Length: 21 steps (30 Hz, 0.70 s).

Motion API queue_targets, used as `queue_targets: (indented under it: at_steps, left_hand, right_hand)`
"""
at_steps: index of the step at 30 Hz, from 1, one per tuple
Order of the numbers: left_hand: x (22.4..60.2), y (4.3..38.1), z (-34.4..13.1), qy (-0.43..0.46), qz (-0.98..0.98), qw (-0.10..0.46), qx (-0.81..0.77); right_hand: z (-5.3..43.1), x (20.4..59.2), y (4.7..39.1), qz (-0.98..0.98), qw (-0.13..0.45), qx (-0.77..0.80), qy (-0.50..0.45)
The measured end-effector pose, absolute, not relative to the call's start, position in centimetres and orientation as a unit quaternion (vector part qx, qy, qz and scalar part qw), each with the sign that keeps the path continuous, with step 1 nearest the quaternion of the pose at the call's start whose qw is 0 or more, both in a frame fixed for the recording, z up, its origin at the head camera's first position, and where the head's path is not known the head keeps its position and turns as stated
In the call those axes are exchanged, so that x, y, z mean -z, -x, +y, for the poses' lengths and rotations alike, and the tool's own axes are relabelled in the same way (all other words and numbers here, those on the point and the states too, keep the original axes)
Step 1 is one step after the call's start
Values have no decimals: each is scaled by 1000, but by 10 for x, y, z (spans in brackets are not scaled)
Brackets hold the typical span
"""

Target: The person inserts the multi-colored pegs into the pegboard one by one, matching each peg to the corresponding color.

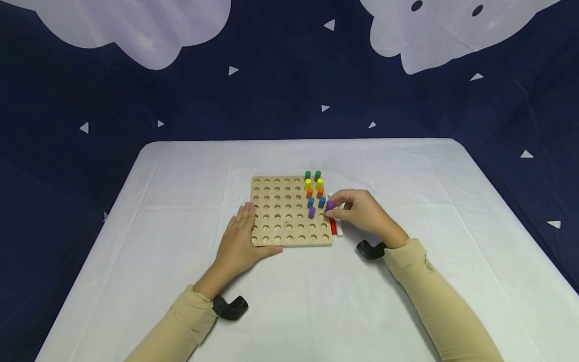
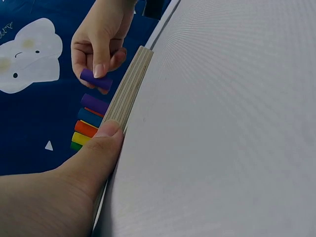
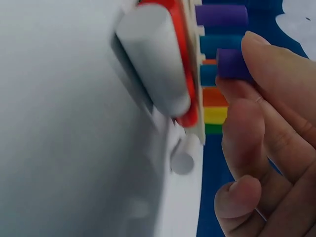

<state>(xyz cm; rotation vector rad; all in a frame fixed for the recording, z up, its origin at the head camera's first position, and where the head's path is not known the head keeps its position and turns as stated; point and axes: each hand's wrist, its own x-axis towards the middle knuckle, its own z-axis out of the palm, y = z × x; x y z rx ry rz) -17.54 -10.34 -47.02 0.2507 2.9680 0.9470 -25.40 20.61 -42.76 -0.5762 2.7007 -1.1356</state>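
Observation:
My right hand (image 1: 362, 208) pinches a purple peg (image 3: 232, 63) between thumb and fingertips. It holds the peg close over the right edge of the wooden pegboard (image 1: 282, 221), and in the left wrist view the peg's lower end is apart from the board. Another purple peg (image 1: 311, 212) stands upright in the board, with pairs of blue (image 1: 310, 202), orange (image 1: 309, 193), yellow (image 1: 308, 184) and green pegs (image 1: 307, 175) in the rows behind it. My left hand (image 1: 239, 244) lies along the board's near left corner, fingers straight at the left side, thumb against the front edge.
Beside the board's right edge, red pegs (image 1: 333, 227) and white pegs (image 1: 340, 229) lie on the table, partly hidden by my right hand. A white cloth (image 1: 181, 226) covers the table. Behind it hangs a dark blue curtain (image 1: 280, 100) with cloud shapes.

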Motion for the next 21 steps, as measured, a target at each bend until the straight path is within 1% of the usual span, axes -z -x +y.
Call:
queue_targets:
  at_steps: [7,16,21]
  left_hand:
    - [470,176,-104,-79,951,10,-299]
    - [470,176,-104,-80,951,11,-299]
    - [470,176,-103,-81,951,11,-297]
  right_hand:
    - [199,434,253,899,88,377,203]
    - [194,432,250,905,80,363,205]
    - [193,433,250,908,69,349,221]
